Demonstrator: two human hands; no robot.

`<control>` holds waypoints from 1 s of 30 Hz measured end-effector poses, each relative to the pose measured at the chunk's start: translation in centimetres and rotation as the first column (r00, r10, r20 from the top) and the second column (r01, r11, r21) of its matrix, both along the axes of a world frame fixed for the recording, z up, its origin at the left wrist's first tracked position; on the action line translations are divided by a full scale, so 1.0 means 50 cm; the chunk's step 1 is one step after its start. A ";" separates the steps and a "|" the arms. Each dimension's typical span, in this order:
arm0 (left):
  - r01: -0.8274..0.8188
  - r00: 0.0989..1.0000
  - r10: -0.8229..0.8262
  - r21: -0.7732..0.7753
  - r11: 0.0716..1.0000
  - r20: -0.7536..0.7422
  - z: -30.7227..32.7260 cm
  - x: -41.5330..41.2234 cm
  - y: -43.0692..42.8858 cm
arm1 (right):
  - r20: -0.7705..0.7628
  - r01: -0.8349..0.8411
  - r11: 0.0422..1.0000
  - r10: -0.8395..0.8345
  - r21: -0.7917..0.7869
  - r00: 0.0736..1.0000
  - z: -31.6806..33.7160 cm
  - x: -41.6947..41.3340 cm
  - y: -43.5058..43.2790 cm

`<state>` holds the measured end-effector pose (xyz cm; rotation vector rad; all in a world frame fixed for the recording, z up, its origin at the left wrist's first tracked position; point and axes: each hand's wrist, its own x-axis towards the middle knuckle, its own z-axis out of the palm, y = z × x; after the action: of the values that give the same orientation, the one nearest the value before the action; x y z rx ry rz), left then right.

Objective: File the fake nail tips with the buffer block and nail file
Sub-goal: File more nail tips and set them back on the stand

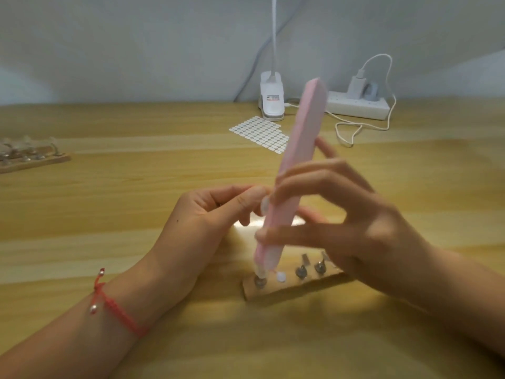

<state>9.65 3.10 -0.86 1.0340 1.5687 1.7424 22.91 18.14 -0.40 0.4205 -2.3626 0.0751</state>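
The left hand (218,214), a red bracelet (114,305) at its wrist, pinches a pale nail tip (264,207) that touches the pink nail file (295,165) just right of that grip. The right hand (355,222) curls round the tilted file's lower half. Below this grip a wooden stand (295,289) rests on the worktop (136,187).
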 end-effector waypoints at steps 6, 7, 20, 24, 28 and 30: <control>-0.114 0.993 0.114 0.024 0.993 0.009 -0.002 0.006 0.007 | -0.075 0.131 0.983 -0.142 -0.128 0.987 0.005 0.001 0.054; -0.133 0.991 0.132 0.035 0.991 0.025 -0.003 0.004 0.007 | -0.074 0.161 0.968 -0.178 -0.193 0.981 0.005 0.003 0.063; -0.112 0.984 0.106 0.035 0.993 0.142 -0.002 -0.002 0.007 | -0.058 0.038 0.982 -0.050 -0.184 0.997 -0.019 -0.009 0.004; -0.057 0.983 0.040 0.092 0.994 0.177 -0.004 0.000 0.008 | -0.076 0.101 0.973 -0.119 -0.209 0.990 -0.012 -0.012 0.024; -0.033 0.980 0.012 0.105 0.994 0.200 -0.009 -0.001 0.009 | -0.059 0.128 0.970 -0.143 -0.205 0.988 -0.012 -0.011 0.034; -0.058 0.977 0.032 0.119 0.991 0.212 -0.012 -0.003 0.010 | -0.057 0.134 0.969 -0.149 -0.206 0.987 -0.012 -0.010 0.037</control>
<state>9.50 3.62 -1.48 0.8455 1.3770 1.9327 22.38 20.00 -1.00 0.1532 -2.2791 0.2271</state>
